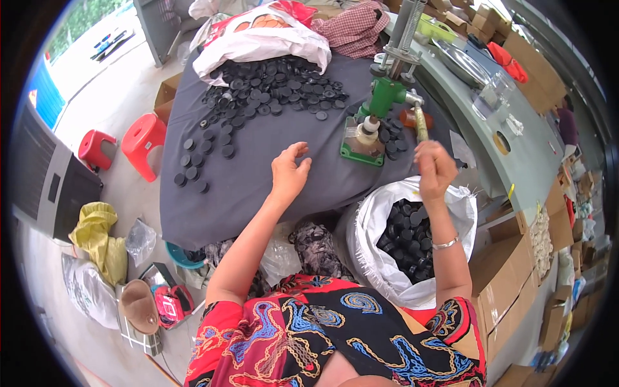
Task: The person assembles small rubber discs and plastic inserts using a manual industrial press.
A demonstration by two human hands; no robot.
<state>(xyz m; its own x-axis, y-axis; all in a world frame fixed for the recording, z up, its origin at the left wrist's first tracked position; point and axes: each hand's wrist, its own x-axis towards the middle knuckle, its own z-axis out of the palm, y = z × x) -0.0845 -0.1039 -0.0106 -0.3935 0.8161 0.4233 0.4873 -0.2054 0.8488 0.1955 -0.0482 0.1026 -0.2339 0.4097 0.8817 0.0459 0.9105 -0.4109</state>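
Observation:
My right hand [435, 168] is closed round the lever handle [421, 122] of a green hand press [382, 97]. The press stands on the right part of the grey cloth-covered table [251, 148]. My left hand [290, 169] hovers left of the press, thumb and fingers apart with nothing between them. A white fitting sits over the press's base plate [364, 149]; I cannot tell what lies under it. Several round black caps [390, 138] lie right beside the press. A large heap of the same black caps [277, 84] spreads across the table's far side.
Below my right hand stands a white woven sack [371, 248] filled with black caps [406, 238]. Another white sack [264, 45] lies open behind the heap. Red stools [140, 138] are on the floor at left. A grey bench [516, 148] and cardboard boxes [509, 277] line the right.

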